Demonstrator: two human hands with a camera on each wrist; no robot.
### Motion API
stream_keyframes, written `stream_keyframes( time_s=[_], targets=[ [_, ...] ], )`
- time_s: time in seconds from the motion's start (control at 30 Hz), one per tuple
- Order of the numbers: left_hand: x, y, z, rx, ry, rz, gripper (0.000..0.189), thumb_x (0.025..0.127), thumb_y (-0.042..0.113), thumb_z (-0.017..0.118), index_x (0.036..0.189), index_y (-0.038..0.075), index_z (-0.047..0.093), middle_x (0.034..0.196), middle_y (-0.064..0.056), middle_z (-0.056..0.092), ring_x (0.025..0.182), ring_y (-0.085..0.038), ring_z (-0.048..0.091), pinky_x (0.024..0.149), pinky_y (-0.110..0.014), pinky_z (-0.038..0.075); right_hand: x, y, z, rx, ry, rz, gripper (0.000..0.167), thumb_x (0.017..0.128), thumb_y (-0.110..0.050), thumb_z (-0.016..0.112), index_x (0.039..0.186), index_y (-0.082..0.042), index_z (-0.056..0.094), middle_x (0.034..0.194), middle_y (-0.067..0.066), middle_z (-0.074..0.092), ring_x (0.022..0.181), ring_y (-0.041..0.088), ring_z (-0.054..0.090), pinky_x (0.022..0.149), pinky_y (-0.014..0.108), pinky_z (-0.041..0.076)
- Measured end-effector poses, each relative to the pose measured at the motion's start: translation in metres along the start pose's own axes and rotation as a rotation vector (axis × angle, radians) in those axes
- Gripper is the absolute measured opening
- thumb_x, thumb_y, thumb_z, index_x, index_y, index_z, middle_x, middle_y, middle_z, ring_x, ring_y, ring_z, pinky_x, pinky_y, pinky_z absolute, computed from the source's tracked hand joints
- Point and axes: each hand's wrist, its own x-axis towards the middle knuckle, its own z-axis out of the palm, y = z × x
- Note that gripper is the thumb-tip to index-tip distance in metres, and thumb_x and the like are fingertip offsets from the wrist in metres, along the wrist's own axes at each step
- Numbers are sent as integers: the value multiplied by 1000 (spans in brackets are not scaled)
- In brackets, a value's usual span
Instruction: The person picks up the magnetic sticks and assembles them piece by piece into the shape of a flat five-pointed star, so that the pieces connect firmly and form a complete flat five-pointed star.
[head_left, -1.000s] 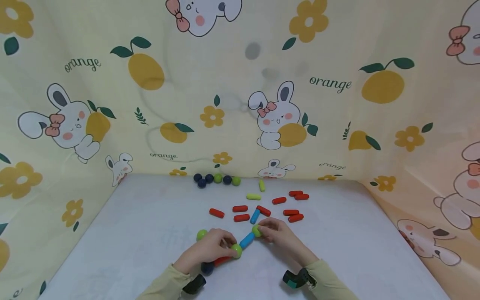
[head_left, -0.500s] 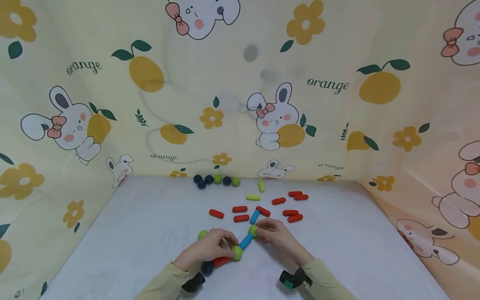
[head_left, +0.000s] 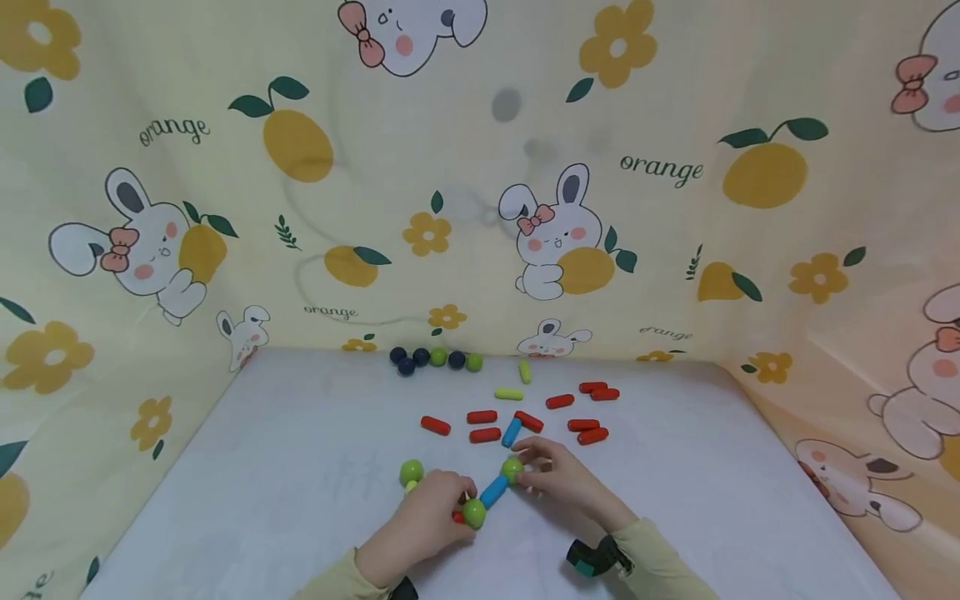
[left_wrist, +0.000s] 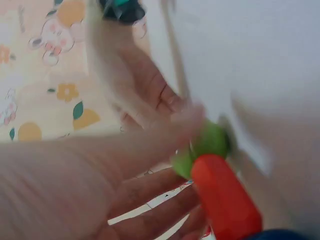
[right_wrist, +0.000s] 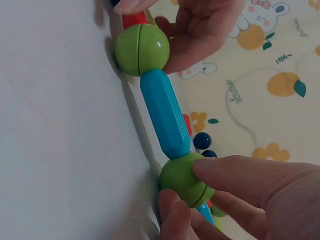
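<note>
A blue magnetic rod [right_wrist: 166, 112] joins two light-green balls. My right hand [head_left: 558, 475] pinches the farther green ball [right_wrist: 182, 177] between thumb and fingers. The nearer green ball [head_left: 474, 513] sits at the rod's other end, and a red rod [left_wrist: 225, 200] runs from it. My left hand [head_left: 423, 521] has its thumb and fingers on either side of that red rod, close beside the ball; it is blurred in the left wrist view. A dark blue ball [left_wrist: 282, 235] shows at the red rod's other end. Another green ball [head_left: 411, 472] lies beyond my left hand, with a yellow-green piece [head_left: 410, 487] against it.
A loose blue rod [head_left: 512, 432] lies beyond my right hand, by a red rod [head_left: 529, 421]. Several more red rods [head_left: 485, 435] are scattered behind, with two yellow-green rods [head_left: 509, 393]. Dark blue and green balls [head_left: 457, 360] line the table's back edge, before a printed cloth.
My left hand has shifted off the nearer green ball onto the red rod, covering the dark blue ball in the head view. The right hand keeps its ball, now slightly nearer me.
</note>
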Motion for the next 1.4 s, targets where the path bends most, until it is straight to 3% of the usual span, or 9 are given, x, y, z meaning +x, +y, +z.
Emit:
stream_keyframes(
  time_s=[0.1, 0.2, 0.43, 0.63, 0.73, 0.9, 1.1, 1.2, 1.4],
  targets=[
    [1, -1, 3, 32, 5, 11, 33, 72, 11, 84, 102, 11, 69, 81, 10, 58, 78, -9, 49, 71, -28, 48, 1, -1, -2, -10, -22, -9, 42, 87, -19, 71, 125, -8, 58, 112, 8, 60, 91, 24, 58, 72, 35, 54],
    [4, -9, 0, -1, -23, 16, 34, 73, 7, 82, 105, 11, 69, 82, 11, 58, 76, -8, 50, 70, -27, 49, 1, -4, -4, -29, -40, -12, 37, 87, -17, 72, 122, -8, 61, 112, 7, 60, 93, 24, 57, 73, 35, 54],
    [7, -35, -21, -158, -132, 50, 38, 74, 6, 82, 109, 11, 68, 84, 11, 59, 77, -9, 54, 69, -25, 49, 0, -10, -1, -63, -102, -20, 31, 86, -15, 72, 115, -10, 64, 108, 5, 61, 92, 23, 58, 75, 33, 53],
    [4, -56, -39, -186, -181, 76, 43, 73, 4, 81, 113, 11, 67, 88, 11, 62, 81, -11, 57, 71, -23, 50, -3, -14, 13, -65, -139, -56, 28, 84, -13, 74, 111, -12, 64, 102, 3, 62, 84, 22, 59, 73, 30, 53],
    [1, -61, -41, -194, -200, 97, 47, 72, 10, 84, 114, 13, 66, 89, 11, 62, 82, -12, 57, 71, -24, 50, -5, -15, 23, -66, -150, -78, 28, 84, -12, 74, 110, -11, 64, 101, 2, 62, 81, 22, 59, 71, 28, 53],
    [4, -59, -27, -240, -148, 144, 45, 73, 28, 84, 112, 14, 66, 88, 9, 63, 80, -12, 56, 70, -25, 49, -6, -19, 35, -86, -159, -115, 26, 84, -14, 75, 108, -12, 64, 98, 0, 63, 80, 20, 60, 71, 25, 52],
    [8, -51, -10, -245, -63, 124, 37, 77, 31, 81, 106, 13, 67, 84, 9, 63, 76, -10, 57, 67, -23, 49, -2, -20, 32, -66, -204, -108, 27, 85, -15, 74, 109, -12, 64, 101, 3, 64, 80, 21, 61, 71, 27, 53],
    [10, -48, -5, -236, -47, 112, 35, 77, 31, 81, 104, 14, 68, 84, 10, 62, 75, -8, 56, 67, -23, 48, 7, -20, 15, -85, -145, -115, 28, 86, -13, 73, 112, -9, 63, 105, 7, 64, 84, 23, 61, 72, 29, 54],
    [15, -43, 1, -227, -56, 65, 32, 76, 32, 82, 103, 20, 68, 83, 13, 60, 77, -8, 55, 69, -24, 47, 32, -13, -19, -212, 107, -142, 29, 86, -1, 69, 114, -7, 63, 108, 7, 63, 90, 22, 58, 75, 29, 54]
  ],
)
